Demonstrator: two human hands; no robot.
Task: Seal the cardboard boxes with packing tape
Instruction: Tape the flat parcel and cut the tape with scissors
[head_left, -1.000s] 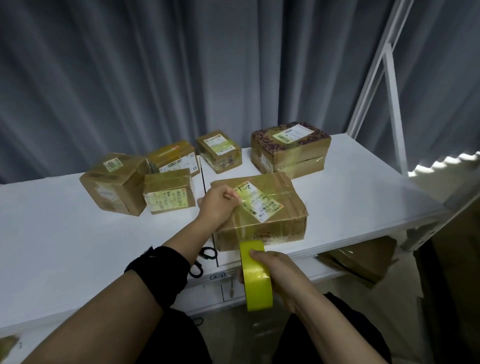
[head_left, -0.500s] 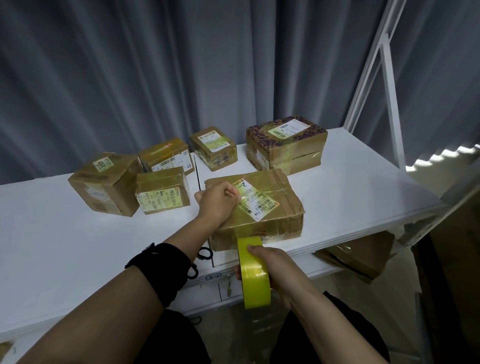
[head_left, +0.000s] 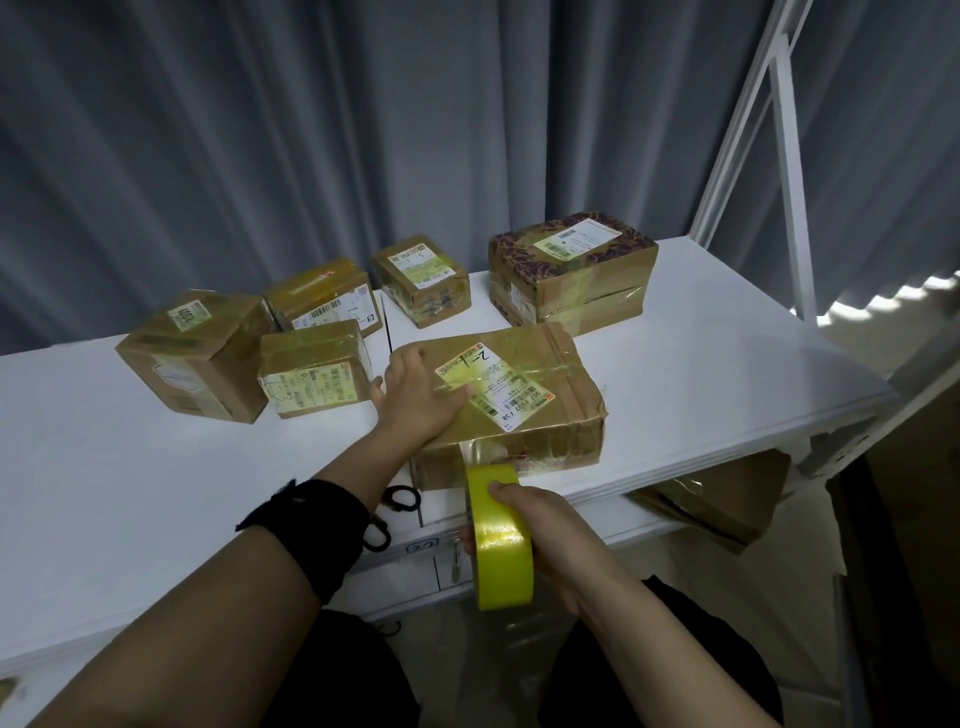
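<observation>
A flat cardboard box (head_left: 550, 400) with a white label lies near the front edge of the white table (head_left: 701, 374). My left hand (head_left: 421, 395) lies flat on the box's top left, pressing down on clear tape over the label. My right hand (head_left: 540, 525) grips a yellow roll of packing tape (head_left: 501, 540) just below and in front of the box. A clear strip of tape runs from the roll up the box's front face and onto its top.
Several taped boxes stand behind: one at the left (head_left: 192, 353), two in the middle (head_left: 311, 369), a small one (head_left: 421, 280) and a large patterned one (head_left: 571, 270) at the back right. Black scissors (head_left: 395, 509) lie by my left wrist. A white frame (head_left: 779, 130) rises at the right.
My left hand has flattened and slid along the tape on the box's top. The roll in my right hand has stayed below the front edge; the view shifted slightly.
</observation>
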